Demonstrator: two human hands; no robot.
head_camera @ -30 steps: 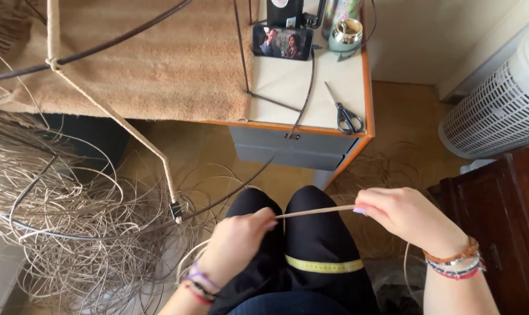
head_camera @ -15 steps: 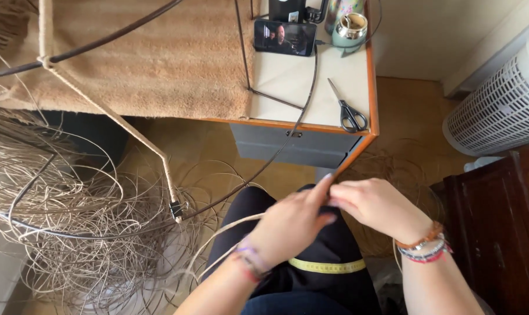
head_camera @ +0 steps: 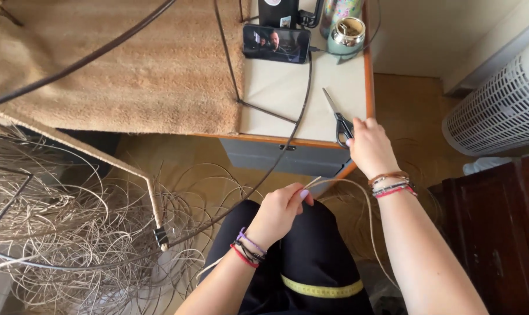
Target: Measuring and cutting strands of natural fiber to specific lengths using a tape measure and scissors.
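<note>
A yellow tape measure (head_camera: 323,289) lies across the lap; above it the left hand (head_camera: 279,213) has its fingers (head_camera: 302,195) closed on the end of a pale reed strand (head_camera: 369,210), which loops off to the right, clear of the reed tangle (head_camera: 72,233) on the floor. Further out, the right hand (head_camera: 369,146) rests at the bench (head_camera: 287,93) edge with fingers curled on the scissors (head_camera: 340,122) handles, blades pointing away towards a phone (head_camera: 276,44) and cup (head_camera: 346,35)

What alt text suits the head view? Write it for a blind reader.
The right hand reaches the scissors at the table's edge, while the left hand pinches a pale cane strand above the lap; loose cane coils fill the floor.
</note>
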